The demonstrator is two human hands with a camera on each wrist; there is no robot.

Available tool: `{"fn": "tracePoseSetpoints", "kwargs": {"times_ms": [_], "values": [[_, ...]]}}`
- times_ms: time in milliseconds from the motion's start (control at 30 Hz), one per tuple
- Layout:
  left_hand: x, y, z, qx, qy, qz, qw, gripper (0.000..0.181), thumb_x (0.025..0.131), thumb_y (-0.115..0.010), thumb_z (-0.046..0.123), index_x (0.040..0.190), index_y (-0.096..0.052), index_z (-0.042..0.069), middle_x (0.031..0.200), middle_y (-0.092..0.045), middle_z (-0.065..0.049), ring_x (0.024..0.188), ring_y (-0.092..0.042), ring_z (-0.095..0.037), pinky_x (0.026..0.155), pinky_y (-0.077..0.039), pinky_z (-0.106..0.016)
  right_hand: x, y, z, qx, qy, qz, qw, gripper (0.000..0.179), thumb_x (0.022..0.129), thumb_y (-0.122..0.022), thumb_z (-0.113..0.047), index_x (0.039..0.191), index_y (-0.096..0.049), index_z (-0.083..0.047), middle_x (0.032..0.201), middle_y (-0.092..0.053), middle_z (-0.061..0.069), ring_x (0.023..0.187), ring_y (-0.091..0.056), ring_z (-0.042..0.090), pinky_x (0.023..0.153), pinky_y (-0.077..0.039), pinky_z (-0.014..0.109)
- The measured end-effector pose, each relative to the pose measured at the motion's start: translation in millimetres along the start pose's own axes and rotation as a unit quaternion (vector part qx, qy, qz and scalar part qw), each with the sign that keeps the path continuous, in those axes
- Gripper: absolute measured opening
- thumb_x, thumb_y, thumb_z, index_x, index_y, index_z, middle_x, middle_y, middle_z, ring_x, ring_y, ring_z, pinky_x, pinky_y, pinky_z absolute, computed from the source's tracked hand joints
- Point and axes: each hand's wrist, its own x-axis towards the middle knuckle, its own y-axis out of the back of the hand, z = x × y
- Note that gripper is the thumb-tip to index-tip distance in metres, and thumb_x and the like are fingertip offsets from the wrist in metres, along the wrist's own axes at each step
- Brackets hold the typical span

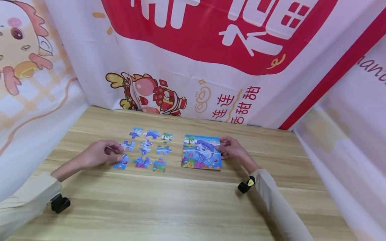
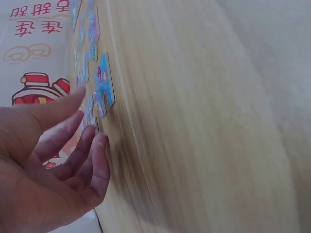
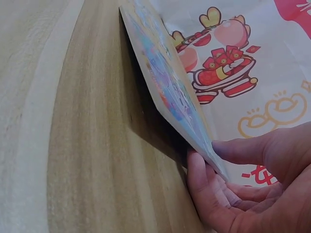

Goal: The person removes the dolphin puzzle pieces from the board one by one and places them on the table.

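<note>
A square dolphin picture board (image 1: 199, 152) is at the middle of the table in the head view. My right hand (image 1: 236, 150) grips its right edge, thumb on the picture face and fingers curled beneath. In the right wrist view, the board (image 3: 167, 82) is tilted, its held side raised with a dark shadow below. Left of it lie several blue jigsaw pieces (image 1: 142, 162), spaced apart in three rows of three. Beside the left column is my left hand (image 1: 95, 154), fingertips close to a corner piece (image 1: 122, 162). A gap shows between thumb and loosely bent fingers (image 2: 99, 160), with nothing held.
All this is on a wood-grain table (image 1: 169, 204). Printed cloth (image 1: 193, 73) hangs along the back edge, with more cloth at both sides. Each sleeve has a small black camera (image 1: 60, 203) at the wrist.
</note>
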Motion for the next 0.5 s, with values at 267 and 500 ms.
{"fn": "tracePoseSetpoints", "kwargs": {"times_ms": [267, 500], "values": [[-9.4, -10.4, -5.4, 0.033, -0.036, 0.011, 0.9987, 0.058, 0.081, -0.092, 0.034, 0.124, -0.069, 0.002, 0.121, -0.066, -0.014, 0.107, -0.061, -0.026, 0.092, -0.052, -0.041, -3.0, -1, -3, -0.020, -0.001, 0.023, 0.9995, 0.053, 0.100, -0.069, -0.005, 0.144, -0.042, 0.005, 0.109, -0.057, 0.014, 0.080, -0.064, 0.016, 0.068, -0.064, 0.033], [-18.5, -12.1, -10.7, 0.038, -0.026, 0.038, 0.9982, 0.049, 0.083, -0.090, 0.033, 0.119, -0.071, 0.005, 0.115, -0.067, -0.009, 0.104, -0.059, -0.022, 0.087, -0.051, -0.029, -5.3, -8, -6, -0.033, 0.008, 0.046, 0.9984, 0.047, 0.099, -0.070, -0.003, 0.139, -0.047, 0.003, 0.104, -0.060, 0.014, 0.077, -0.064, 0.017, 0.066, -0.063, 0.032]]}}
